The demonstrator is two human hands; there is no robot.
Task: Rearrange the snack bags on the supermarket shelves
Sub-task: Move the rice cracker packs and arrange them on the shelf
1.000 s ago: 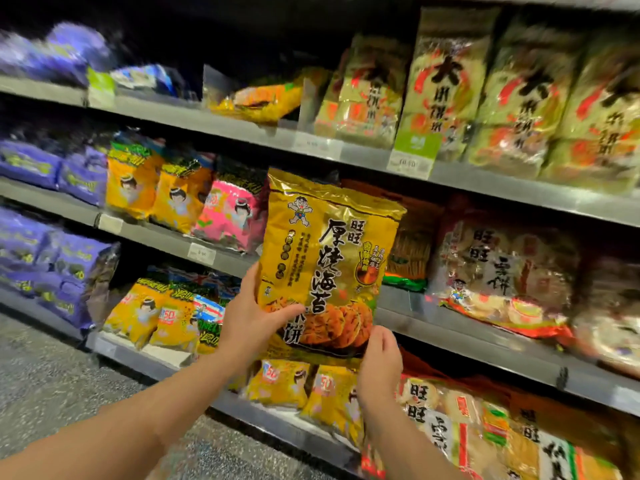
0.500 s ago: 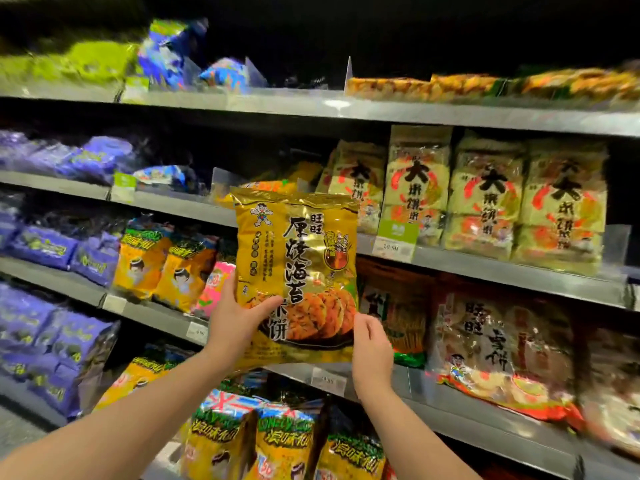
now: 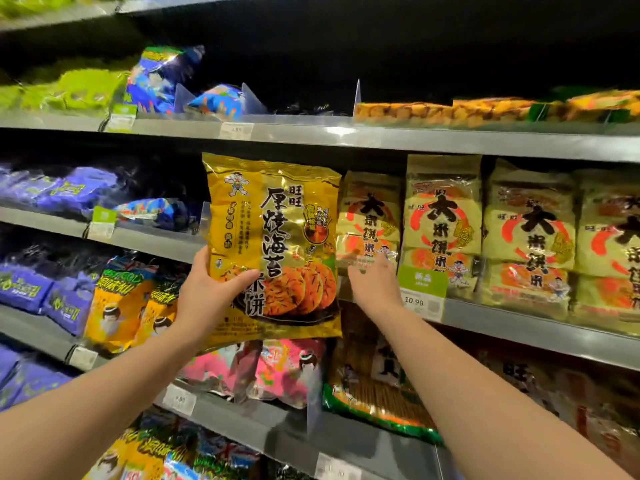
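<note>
A large gold-yellow rice cracker bag (image 3: 273,237) with black characters is held upright in front of the second shelf. My left hand (image 3: 211,292) grips its lower left corner, thumb across the front. My right hand (image 3: 372,282) has left the bag and reaches toward the pale yellow cracker bags (image 3: 369,223) standing on the shelf just right of it; its fingertips are blurred at their lower front. The shelf ledge (image 3: 519,327) under those bags carries a price tag.
More pale yellow bags (image 3: 530,237) fill the shelf to the right. Purple bags (image 3: 65,192) and blue bags lie on the left. Pink bags (image 3: 287,368) and a green-edged bag (image 3: 374,393) sit on the shelf below. The upper shelf (image 3: 381,136) holds flat orange packs.
The gold bag has risen from the lower shelves to the second shelf's height. My right hand has let go of the bag's lower right corner and moved right toward the pale yellow bags.
</note>
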